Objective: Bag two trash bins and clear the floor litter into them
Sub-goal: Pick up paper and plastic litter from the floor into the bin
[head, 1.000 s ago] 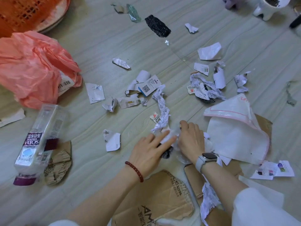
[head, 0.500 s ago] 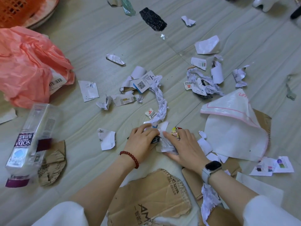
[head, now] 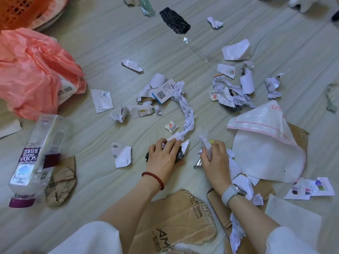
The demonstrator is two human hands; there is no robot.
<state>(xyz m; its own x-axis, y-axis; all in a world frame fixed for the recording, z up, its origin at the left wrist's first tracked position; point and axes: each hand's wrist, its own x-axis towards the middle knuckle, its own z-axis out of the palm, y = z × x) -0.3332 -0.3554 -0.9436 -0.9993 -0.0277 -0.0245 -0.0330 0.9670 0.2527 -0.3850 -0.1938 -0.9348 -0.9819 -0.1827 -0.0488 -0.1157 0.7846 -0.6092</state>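
Litter covers the floor. My left hand (head: 164, 154), with a red bead bracelet, is closed over a dark crumpled wrapper (head: 180, 154) and white paper scraps at the end of a twisted paper strip (head: 187, 114). My right hand (head: 215, 158), with a grey watch on the wrist, grips a small wad of white paper and clear plastic (head: 204, 142). An orange bin (head: 22, 10) shows at the top left corner, and a pink trash bag (head: 31, 70) lies crumpled below it.
A clear soda bottle (head: 34, 158) lies at the left over torn cardboard (head: 60, 182). A large white plastic bag (head: 266, 143) lies at the right on cardboard. A cardboard sheet (head: 174, 220) is by my knees. Paper scraps, a QR tag (head: 163, 92) and a black mesh piece (head: 174, 21) lie farther off.
My hands have drawn apart. The left one slid left over the dark wrapper and scraps; the right one has closed on a wad of paper and plastic and lifted it slightly.
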